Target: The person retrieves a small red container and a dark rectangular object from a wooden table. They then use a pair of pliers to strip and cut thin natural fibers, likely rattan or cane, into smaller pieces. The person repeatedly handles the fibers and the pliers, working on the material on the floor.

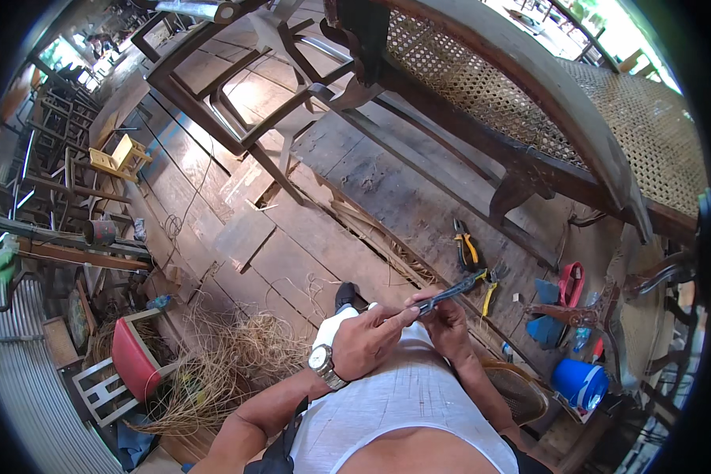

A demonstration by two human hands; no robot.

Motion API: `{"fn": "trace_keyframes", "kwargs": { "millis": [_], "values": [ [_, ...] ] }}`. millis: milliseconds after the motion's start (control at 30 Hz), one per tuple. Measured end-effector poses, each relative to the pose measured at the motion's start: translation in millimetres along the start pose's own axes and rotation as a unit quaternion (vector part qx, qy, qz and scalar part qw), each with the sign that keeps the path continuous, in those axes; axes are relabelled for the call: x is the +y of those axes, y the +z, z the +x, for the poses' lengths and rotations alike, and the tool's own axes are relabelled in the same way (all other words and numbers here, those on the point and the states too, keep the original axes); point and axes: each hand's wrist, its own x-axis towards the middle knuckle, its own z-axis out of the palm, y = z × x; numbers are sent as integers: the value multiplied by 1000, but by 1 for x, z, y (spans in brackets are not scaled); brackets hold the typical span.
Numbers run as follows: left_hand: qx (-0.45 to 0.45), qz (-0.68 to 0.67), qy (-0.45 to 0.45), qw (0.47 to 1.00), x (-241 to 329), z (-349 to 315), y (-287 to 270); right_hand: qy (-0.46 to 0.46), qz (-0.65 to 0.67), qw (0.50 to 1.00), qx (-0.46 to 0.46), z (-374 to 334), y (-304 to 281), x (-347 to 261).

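In front of my white-clothed lap, both hands are closed on a slim, dark grey-blue object [449,294]; its exact kind is unclear. My left hand [365,344], with a wristwatch [321,359] above it, pinches the near end between thumb and fingers. My right hand [449,325] wraps round it from the right, partly hiding it. The free end points away to the upper right, toward yellow-handled pliers [490,297] lying on the dark board [419,201]. Just beyond lie black-and-orange pliers [466,245].
A large wooden seat frame with woven cane panels [482,83] fills the upper right. Loose cane strands [253,351] are heaped at left, beside a red-cushioned chair [137,359]. A blue container [579,384] stands at right. A small yellow chair [123,157] is farther off.
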Motion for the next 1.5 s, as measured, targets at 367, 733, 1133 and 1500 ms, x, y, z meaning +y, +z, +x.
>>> {"fn": "trace_keyframes", "kwargs": {
  "millis": [367,733,1133,1500],
  "values": [
    [21,-36,-66,997,27,19,-2,-70,40,997,-6,6,-7,-16],
    [28,-16,-81,996,31,26,0,-87,52,995,21,10,-6,-13],
    [60,21,34,997,25,24,1,-88,56,994,42,8,1,-15],
    [73,-57,15,996,26,22,-7,-220,-152,963,23,7,9,-57]
  ]
}}
